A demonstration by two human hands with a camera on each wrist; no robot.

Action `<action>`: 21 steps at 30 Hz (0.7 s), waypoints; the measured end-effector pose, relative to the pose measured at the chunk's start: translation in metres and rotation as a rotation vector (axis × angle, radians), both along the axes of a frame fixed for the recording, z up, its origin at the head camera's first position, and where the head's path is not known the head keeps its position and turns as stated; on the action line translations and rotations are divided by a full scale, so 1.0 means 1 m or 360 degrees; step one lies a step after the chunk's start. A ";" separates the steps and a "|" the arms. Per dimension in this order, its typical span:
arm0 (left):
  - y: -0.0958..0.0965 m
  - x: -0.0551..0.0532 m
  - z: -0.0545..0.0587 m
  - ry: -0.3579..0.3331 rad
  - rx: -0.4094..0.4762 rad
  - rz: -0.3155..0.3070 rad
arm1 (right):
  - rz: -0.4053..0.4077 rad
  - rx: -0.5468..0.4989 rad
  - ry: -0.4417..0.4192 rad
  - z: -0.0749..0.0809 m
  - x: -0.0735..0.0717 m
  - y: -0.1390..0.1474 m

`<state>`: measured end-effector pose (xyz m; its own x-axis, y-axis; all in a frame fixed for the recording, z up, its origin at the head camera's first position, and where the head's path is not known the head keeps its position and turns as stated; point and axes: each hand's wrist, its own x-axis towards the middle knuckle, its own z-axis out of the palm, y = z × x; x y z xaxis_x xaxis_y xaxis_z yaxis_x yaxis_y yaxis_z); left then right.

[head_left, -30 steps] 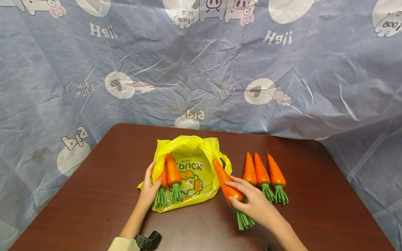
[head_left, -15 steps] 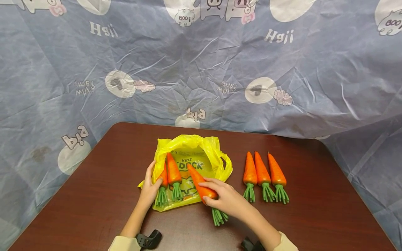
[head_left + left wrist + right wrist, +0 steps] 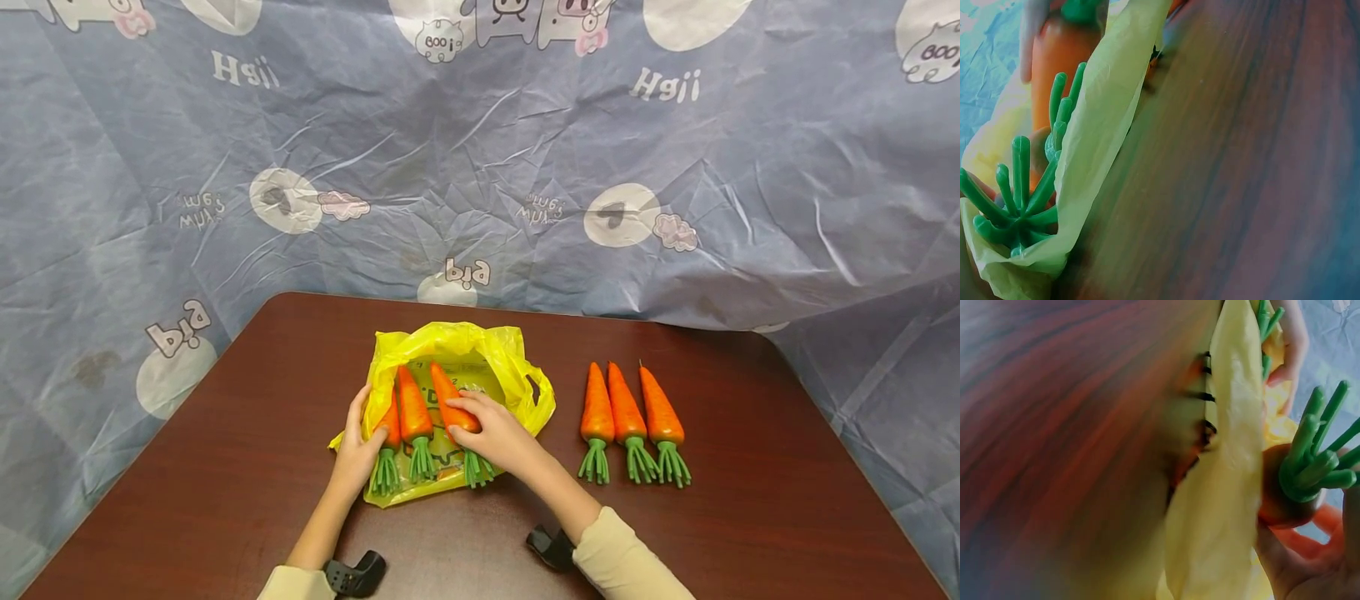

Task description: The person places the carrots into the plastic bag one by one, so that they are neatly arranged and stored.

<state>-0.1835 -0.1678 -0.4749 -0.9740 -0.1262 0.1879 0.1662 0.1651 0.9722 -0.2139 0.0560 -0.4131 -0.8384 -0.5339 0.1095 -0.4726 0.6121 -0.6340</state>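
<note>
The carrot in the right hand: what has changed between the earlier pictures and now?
The held carrot has moved left, from over the right edge of the bag into its opening. The right hand moved with it, not letting go. Unchanged: the left hand at the bag's left side, the two carrots already in the bag and the three carrots on the table.

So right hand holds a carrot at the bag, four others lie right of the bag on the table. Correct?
Not four: the head view shows three carrots on the table right of the bag. The right hand does hold a carrot at the bag.
</note>
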 end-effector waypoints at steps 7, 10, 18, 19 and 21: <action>-0.001 -0.001 -0.002 0.0003 -0.0030 0.0018 | -0.0086 -0.0059 -0.0051 -0.013 -0.014 -0.022; -0.001 -0.001 -0.003 -0.0011 -0.0027 0.0009 | -0.0117 -0.0074 -0.0068 -0.016 -0.019 -0.030; -0.002 -0.001 -0.002 -0.0018 0.0004 -0.0009 | -0.0168 -0.0076 -0.0113 -0.022 -0.033 -0.041; -0.002 -0.001 -0.002 -0.0016 0.0010 -0.0012 | -0.0171 -0.0075 -0.0118 -0.023 -0.034 -0.042; -0.002 -0.001 -0.002 -0.0008 0.0022 -0.0020 | -0.0173 -0.0070 -0.0124 -0.025 -0.037 -0.043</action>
<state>-0.1846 -0.1699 -0.4773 -0.9765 -0.1168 0.1813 0.1632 0.1496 0.9752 -0.2504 0.0126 -0.4381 -0.8980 -0.4354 0.0630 -0.3530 0.6277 -0.6938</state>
